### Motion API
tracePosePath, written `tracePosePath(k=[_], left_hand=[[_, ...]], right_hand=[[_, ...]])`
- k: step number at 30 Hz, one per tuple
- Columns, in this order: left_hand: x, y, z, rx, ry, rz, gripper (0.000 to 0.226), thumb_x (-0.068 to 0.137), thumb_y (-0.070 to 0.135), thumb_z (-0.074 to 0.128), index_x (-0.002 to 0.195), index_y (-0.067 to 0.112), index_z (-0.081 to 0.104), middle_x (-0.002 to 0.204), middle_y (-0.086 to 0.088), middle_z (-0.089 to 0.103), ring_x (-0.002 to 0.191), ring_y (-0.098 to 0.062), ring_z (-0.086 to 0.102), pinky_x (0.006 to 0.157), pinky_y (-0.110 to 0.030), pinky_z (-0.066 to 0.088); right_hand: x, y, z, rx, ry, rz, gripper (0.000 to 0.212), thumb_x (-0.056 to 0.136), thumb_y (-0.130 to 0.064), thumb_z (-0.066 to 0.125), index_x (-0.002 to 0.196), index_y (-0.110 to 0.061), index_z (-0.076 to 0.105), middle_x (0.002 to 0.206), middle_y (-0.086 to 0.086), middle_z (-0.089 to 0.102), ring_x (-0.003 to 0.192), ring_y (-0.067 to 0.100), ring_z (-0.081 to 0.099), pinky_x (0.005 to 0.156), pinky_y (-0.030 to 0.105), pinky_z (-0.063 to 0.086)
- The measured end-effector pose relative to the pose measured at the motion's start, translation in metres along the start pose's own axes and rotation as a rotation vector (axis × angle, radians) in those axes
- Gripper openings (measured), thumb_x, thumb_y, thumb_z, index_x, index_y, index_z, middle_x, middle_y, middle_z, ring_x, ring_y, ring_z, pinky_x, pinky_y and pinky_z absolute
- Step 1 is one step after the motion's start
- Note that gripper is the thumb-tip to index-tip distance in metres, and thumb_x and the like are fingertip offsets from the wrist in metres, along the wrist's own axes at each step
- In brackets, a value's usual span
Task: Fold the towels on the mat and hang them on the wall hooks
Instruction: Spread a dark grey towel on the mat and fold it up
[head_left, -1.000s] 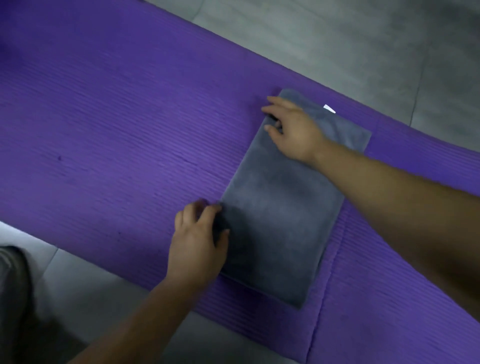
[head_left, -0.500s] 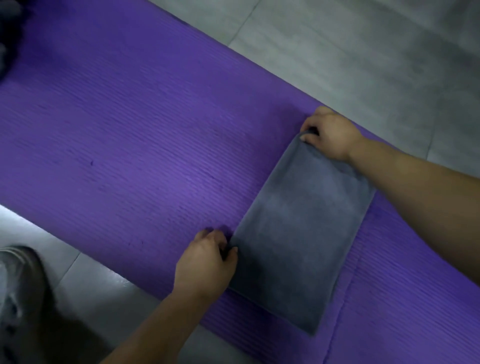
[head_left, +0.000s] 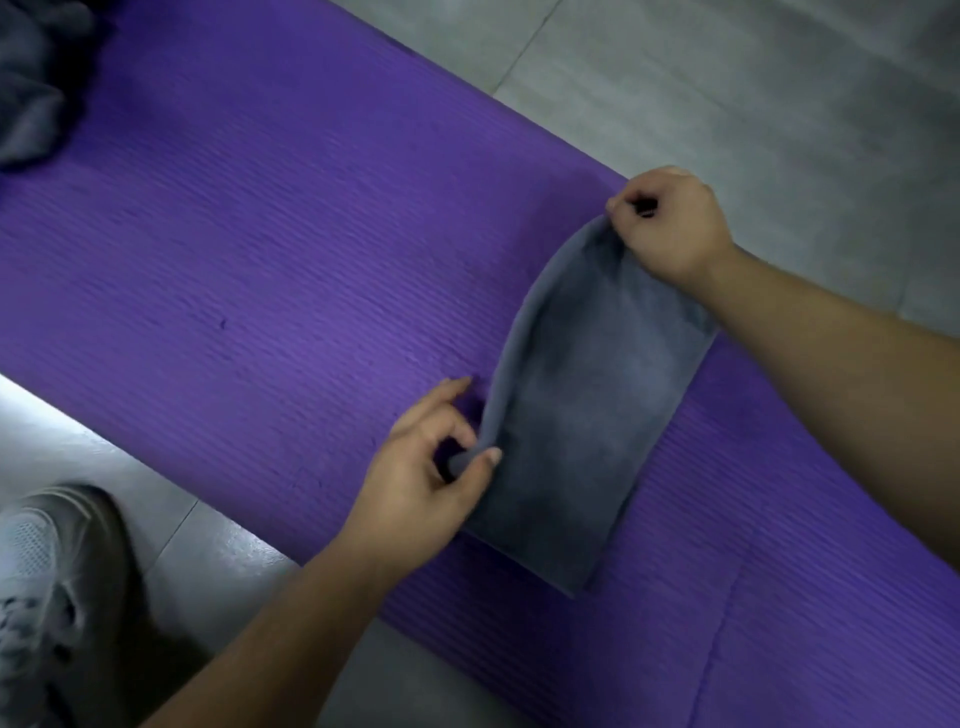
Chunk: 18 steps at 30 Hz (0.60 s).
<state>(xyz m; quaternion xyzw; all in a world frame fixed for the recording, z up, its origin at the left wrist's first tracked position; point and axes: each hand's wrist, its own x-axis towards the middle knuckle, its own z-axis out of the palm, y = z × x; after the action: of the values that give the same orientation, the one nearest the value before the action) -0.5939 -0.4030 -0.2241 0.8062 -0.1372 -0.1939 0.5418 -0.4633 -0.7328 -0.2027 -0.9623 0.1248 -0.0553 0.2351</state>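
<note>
My left hand (head_left: 421, 483) and right hand (head_left: 670, 223) pinch corners of the part-folded grey cloth towel (head_left: 587, 415) on the purple ribbed mat (head_left: 260, 260); hanging is not yet done.

Folded grey towel (head_left: 587, 415) flat on purple mat (head_left: 260, 260), left edge lifted; crumpled grey towels (head_left: 31, 83) at mat's far-left corner.

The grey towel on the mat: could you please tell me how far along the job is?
Done: the grey towel is folded into a rectangle on the mat. In hand: left hand and right hand pinch two corners, lifting one edge. Left: hanging it; a grey heap waits farther along.
</note>
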Motion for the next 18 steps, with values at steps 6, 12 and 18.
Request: tracePosePath(k=[6,12,18], left_hand=[[-0.032,0.007,0.063,0.195,-0.217,0.212,0.018,0.089,0.040,0.063,0.082,0.026,0.055,0.151,0.011,0.047,0.150,-0.003,0.021,0.122,-0.046,0.023],[-0.061,0.008,0.124,0.496,-0.142,0.179,0.020,0.098,0.040,0.048,0.087,0.027,0.058,0.153,0.007,0.045,0.153,-0.013,0.014,0.122,-0.054,0.009],[-0.062,0.027,0.122,0.518,-0.097,0.138,0.027,0.098,0.044,0.043,0.111,0.028,0.060,0.157,0.003,0.041,0.146,-0.011,0.033,0.116,-0.050,0.028]], right_hand=[[-0.049,0.057,-0.022,0.165,0.158,0.262,0.041,0.092,-0.040,0.053,0.072,-0.006,0.064,0.069,0.009,0.059,0.071,0.014,0.053,0.064,0.028,0.039],[-0.097,0.098,-0.012,0.041,0.014,0.280,0.037,0.087,-0.039,0.064,0.110,-0.010,0.071,0.117,0.010,0.064,0.111,0.019,0.056,0.098,0.015,0.036],[-0.111,0.103,-0.004,-0.037,-0.059,0.263,0.067,0.081,-0.055,0.049,0.135,-0.015,0.056,0.148,0.007,0.044,0.140,0.030,0.036,0.118,0.027,0.022]])
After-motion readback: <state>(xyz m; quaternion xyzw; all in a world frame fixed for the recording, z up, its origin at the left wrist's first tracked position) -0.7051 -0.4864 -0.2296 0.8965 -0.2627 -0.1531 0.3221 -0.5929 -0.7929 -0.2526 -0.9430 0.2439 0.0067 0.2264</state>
